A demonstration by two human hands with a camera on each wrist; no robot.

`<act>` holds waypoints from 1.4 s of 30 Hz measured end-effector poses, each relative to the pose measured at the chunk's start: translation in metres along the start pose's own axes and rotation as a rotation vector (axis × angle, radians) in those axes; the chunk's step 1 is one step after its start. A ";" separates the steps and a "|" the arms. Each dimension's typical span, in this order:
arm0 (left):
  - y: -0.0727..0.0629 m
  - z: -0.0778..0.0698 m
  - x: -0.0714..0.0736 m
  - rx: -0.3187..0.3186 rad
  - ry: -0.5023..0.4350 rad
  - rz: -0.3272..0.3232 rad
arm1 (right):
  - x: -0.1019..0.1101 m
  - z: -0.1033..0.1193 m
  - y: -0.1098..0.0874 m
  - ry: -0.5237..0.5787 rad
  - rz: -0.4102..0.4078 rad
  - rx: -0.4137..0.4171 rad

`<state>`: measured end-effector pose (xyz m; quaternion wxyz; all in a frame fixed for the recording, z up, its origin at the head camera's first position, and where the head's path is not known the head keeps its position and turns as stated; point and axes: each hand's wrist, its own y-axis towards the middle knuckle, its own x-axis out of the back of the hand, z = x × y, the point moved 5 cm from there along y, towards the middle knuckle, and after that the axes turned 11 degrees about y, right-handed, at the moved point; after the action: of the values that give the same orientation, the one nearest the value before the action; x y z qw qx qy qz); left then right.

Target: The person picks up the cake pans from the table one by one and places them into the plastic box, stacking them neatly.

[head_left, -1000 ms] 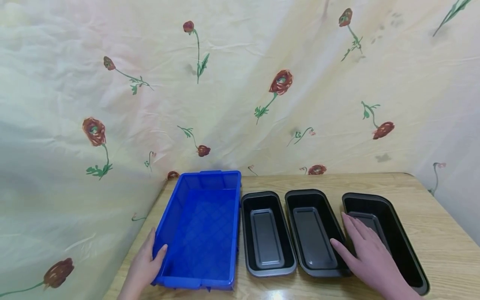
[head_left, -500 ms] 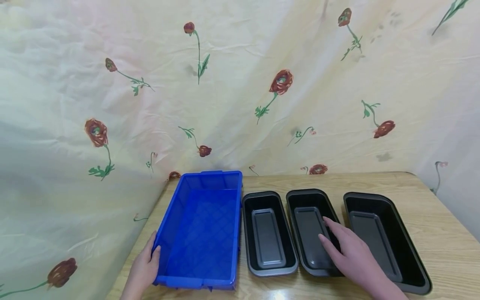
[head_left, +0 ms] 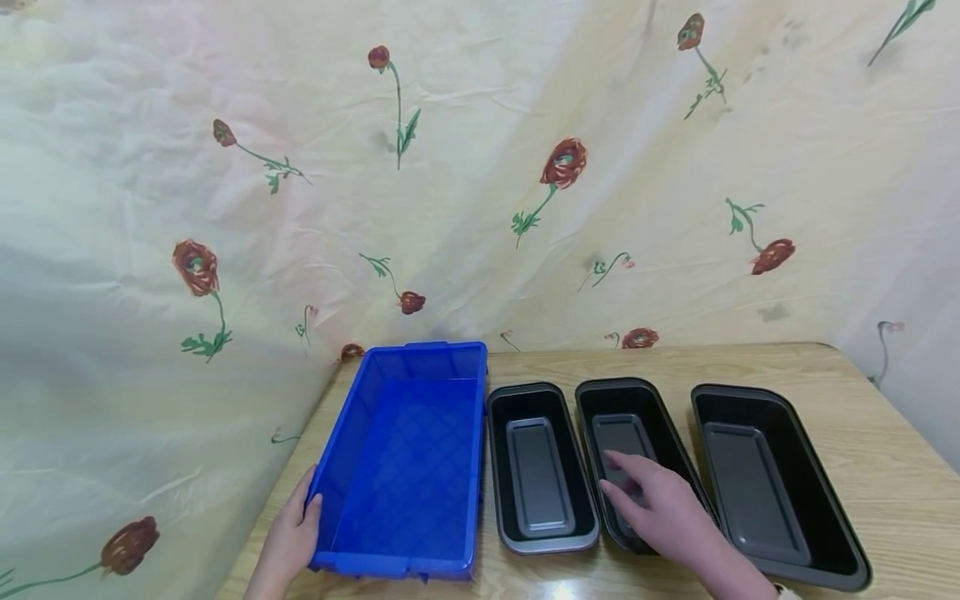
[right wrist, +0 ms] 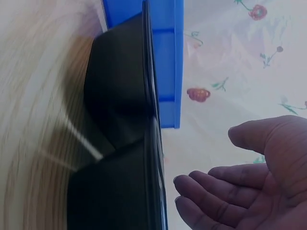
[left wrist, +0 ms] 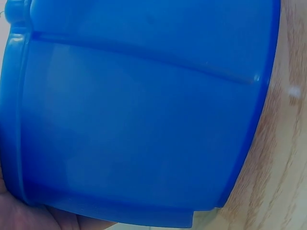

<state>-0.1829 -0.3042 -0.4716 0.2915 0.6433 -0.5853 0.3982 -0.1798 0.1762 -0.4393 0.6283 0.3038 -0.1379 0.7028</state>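
On the left of the head view lies an empty blue plastic tray (head_left: pixel 412 467). My left hand (head_left: pixel 288 537) grips its left side near the front corner, thumb at the rim. In the left wrist view, fingers (left wrist: pixel 29 218) show at the edge of the tray. To the right stand three dark loaf pans, all empty: a narrow one (head_left: pixel 540 475) beside the tray, a middle one (head_left: pixel 618 429) and a right one (head_left: pixel 757 483). Over the middle pan hovers my right hand (head_left: pixel 663 512), fingers loosely spread and holding nothing. The right wrist view shows its palm beside the pan rims.
All of it rests on a light wood table (head_left: pixel 892 467). Flower-printed cloth (head_left: pixel 465 192) hangs behind and to the left of the table. A gap of bare wood separates the middle and right pans.
My right hand has moved left, from between the right and middle pans to over the middle pan. The left hand has stayed at the tray, its thumb shifting slightly outward. Tray and pans have stayed put.
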 end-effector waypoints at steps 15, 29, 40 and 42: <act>0.000 0.001 -0.002 0.036 -0.032 0.014 | -0.030 0.002 0.008 -0.083 0.062 -0.123; -0.001 0.000 -0.002 0.046 -0.032 -0.014 | -0.040 0.009 0.011 -0.247 0.062 -0.085; -0.001 -0.001 -0.002 0.062 -0.059 -0.019 | -0.052 0.015 0.016 -0.372 0.078 -0.129; -0.002 0.000 -0.002 0.070 -0.063 -0.018 | -0.054 0.017 0.016 -0.402 0.071 -0.120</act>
<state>-0.1813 -0.3028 -0.4727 0.2538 0.6708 -0.5739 0.3953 -0.1897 0.1205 -0.4557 0.5801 0.3950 -0.3126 0.6401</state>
